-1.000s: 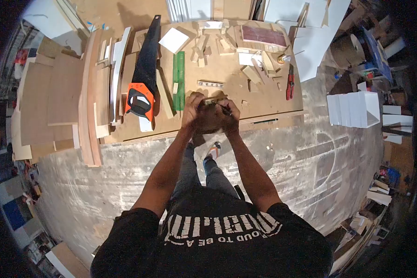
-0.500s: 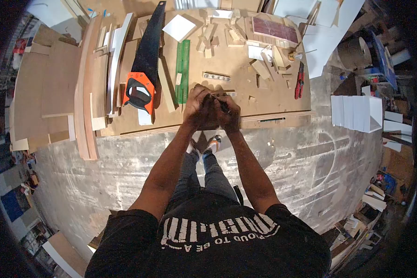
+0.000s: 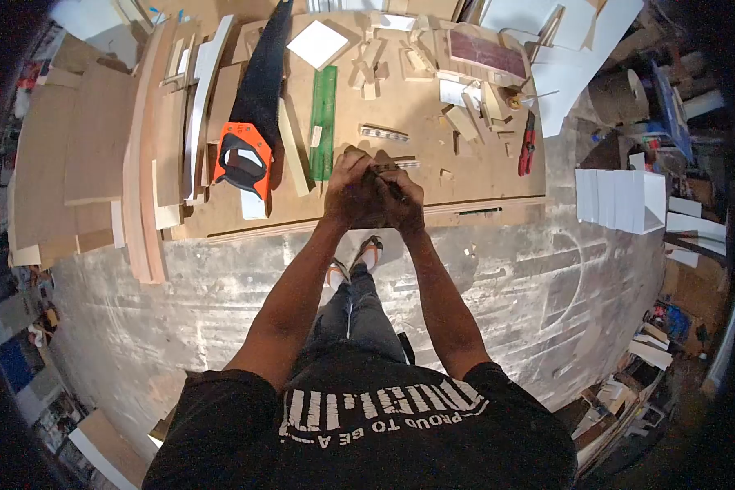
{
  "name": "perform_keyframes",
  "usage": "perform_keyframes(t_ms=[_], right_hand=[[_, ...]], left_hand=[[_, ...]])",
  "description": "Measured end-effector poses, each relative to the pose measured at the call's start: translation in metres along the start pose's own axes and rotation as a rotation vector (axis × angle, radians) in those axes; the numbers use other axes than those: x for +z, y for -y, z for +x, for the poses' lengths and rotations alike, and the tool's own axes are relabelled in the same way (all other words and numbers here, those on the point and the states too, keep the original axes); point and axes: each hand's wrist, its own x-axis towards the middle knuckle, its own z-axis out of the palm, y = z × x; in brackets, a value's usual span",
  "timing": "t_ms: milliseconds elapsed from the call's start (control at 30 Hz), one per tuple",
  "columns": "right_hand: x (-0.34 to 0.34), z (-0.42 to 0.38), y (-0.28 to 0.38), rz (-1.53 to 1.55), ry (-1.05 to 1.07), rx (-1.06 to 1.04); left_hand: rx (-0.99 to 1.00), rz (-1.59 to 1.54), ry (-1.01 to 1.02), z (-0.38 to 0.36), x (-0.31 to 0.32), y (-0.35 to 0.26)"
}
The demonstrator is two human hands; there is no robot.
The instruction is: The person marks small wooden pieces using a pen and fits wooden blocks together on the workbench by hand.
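Close together at the near edge of the workbench, both my hands are closed. My left hand has its fingers curled at one end of a short narrow strip with a row of dark marks. My right hand pinches a dark, pen-like thing beside it; its tip is hidden between the hands. Just beyond lies a similar light strip with spots. To the left is a green ruler, flat on the board.
A handsaw with an orange handle lies at the left beside long wooden boards. Wood offcuts and a maroon block are scattered at the back right. A red utility knife rests near the right edge.
The view has shifted slightly, and my feet sit a little differently below. My hands stay together in nearly the same place and pose.
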Motion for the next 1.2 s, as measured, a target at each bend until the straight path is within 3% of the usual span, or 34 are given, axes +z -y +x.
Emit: perform_keyframes(t_ms=[67,167,367,467,533,600,767,867,967,1067,1167,1200], right_hand=[[0.003,0.001,0.006,-0.020,-0.043,-0.056],[0.000,-0.003,-0.004,-0.124,-0.132,0.016],[0.000,-0.001,0.007,-0.158,-0.047,0.103],[-0.003,-0.006,-0.002,-0.149,-0.159,0.185],[0.001,-0.001,-0.001,-0.139,-0.161,-0.009],[0.003,-0.001,-0.001,-0.113,-0.178,-0.064],[0.001,-0.007,-0.004,-0.082,-0.298,0.158],[0.000,-0.004,-0.002,-0.180,-0.211,0.015],[0.002,-0.006,-0.014,-0.060,-0.348,0.138],[0.002,-0.007,-0.009,-0.073,-0.218,0.130],[0.003,-0.005,-0.006,-0.127,-0.396,0.215],[0.002,-0.005,-0.006,-0.131,-0.355,0.183]], left_hand=[[0.008,0.042,0.034,-0.001,0.000,0.003],[0.005,0.017,-0.017,0.005,-0.008,-0.014],[0.008,0.050,0.015,0.004,-0.004,-0.009],[-0.012,0.028,0.011,0.001,0.001,-0.001],[0.001,0.032,-0.007,0.002,0.001,-0.002],[0.010,0.031,-0.011,0.003,-0.001,-0.007],[-0.020,0.010,0.037,0.002,-0.004,-0.007],[-0.007,0.004,0.044,0.002,-0.005,-0.007],[0.033,0.058,0.003,0.005,-0.007,-0.011],[0.019,0.052,0.014,0.005,-0.009,-0.015],[0.007,0.024,0.024,0.006,-0.010,-0.017],[0.010,0.034,0.016,0.005,-0.009,-0.016]])
